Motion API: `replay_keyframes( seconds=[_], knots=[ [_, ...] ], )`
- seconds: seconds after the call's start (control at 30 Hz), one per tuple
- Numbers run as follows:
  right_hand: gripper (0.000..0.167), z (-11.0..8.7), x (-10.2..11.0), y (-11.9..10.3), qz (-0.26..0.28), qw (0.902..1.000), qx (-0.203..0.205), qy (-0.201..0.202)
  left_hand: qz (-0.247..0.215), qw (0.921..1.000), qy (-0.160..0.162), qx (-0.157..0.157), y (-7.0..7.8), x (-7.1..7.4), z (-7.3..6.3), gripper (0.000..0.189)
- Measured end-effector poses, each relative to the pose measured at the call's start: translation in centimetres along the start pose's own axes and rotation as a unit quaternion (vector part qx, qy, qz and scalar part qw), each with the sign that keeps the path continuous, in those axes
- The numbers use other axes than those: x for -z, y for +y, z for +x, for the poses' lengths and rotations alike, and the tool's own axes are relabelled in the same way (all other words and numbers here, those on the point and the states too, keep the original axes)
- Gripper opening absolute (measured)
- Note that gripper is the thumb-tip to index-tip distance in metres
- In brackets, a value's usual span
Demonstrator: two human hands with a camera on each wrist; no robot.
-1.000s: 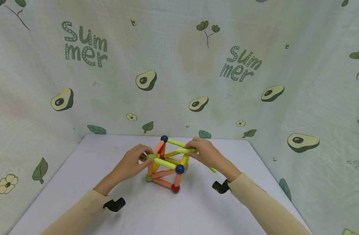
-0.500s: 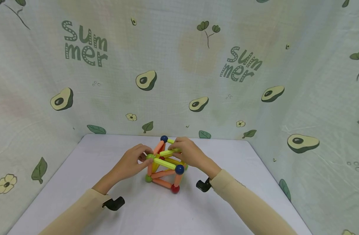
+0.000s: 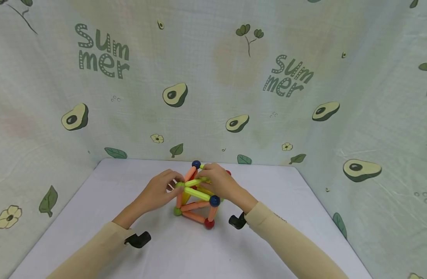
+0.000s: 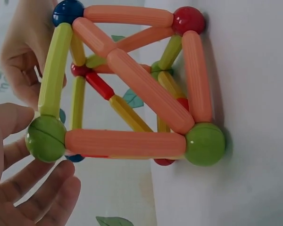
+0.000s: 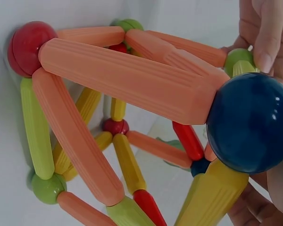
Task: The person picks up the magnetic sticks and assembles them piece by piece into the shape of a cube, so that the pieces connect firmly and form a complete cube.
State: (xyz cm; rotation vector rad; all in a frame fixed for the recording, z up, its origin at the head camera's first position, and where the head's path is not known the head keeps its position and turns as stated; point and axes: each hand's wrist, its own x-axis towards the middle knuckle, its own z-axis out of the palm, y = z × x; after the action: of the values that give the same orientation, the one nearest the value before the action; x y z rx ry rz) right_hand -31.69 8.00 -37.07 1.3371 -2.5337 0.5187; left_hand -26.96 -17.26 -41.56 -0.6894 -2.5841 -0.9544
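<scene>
A boxy frame of coloured magnetic sticks and balls stands on the table. At its upper left corner my left hand [image 3: 161, 193] holds a green ball [image 3: 180, 185]; in the left wrist view the thumb and fingers are around this ball [image 4: 46, 139]. My right hand [image 3: 222, 182], over the top of the frame, pinches a yellow-green stick [image 3: 196, 181] whose left end meets that green ball. Another yellow-green stick [image 3: 197, 193] runs from the ball to a front blue ball [image 3: 215, 200]. The right hand hides part of the frame's far right side.
The frame's lower front rests on a red ball [image 3: 209, 223] and a green ball [image 3: 177, 211], joined by an orange stick [image 3: 193, 217]. A blue ball [image 3: 196, 164] tops the back corner. Printed cloth [image 3: 206, 77] walls the white table [image 3: 157, 248] at back and sides.
My right hand has moved left across the frame with the yellow-green stick, whose end now reaches the green ball. The left hand stays on the ball. A red ball now shows behind the right hand.
</scene>
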Motion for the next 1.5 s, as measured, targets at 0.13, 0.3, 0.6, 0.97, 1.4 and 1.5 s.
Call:
replay_keyframes(
  seconds=[0.13, 0.3, 0.6, 0.97, 1.4, 1.5],
  knots=[
    [0.021, 0.2, 0.0, 0.0, -0.001, 1.0000, 0.006, 0.008, 0.022, 0.9997, 0.003, 0.011, 0.4, -0.4, 0.8, 0.020],
    [0.020, 0.2, 0.2, 0.0, -0.006, 1.0000, -0.002, 0.005, 0.053, 0.9980, 0.000, 0.035, 0.8, -0.9, 1.7, 0.021],
    [0.020, -2.6, 2.3, 2.7, 0.001, 0.9969, -0.054, 0.058, 0.057, 0.9953, -0.011, 0.077, 1.3, -1.3, 2.1, 0.017],
    [0.026, -10.3, 1.2, 10.7, -0.024, 0.9626, -0.268, -0.033, 0.034, 0.9956, -0.026, 0.084, 0.7, -0.1, 1.7, 0.017],
    [0.021, -12.9, -2.1, 13.4, 0.005, 0.9399, -0.324, -0.108, 0.019, 0.9958, -0.030, 0.084, 0.5, 0.0, 2.0, 0.015],
    [0.022, -12.3, -1.4, 12.9, -0.003, 0.9462, -0.312, -0.086, 0.015, 0.9958, -0.032, 0.085, 0.5, -0.1, 2.0, 0.014]
  ],
)
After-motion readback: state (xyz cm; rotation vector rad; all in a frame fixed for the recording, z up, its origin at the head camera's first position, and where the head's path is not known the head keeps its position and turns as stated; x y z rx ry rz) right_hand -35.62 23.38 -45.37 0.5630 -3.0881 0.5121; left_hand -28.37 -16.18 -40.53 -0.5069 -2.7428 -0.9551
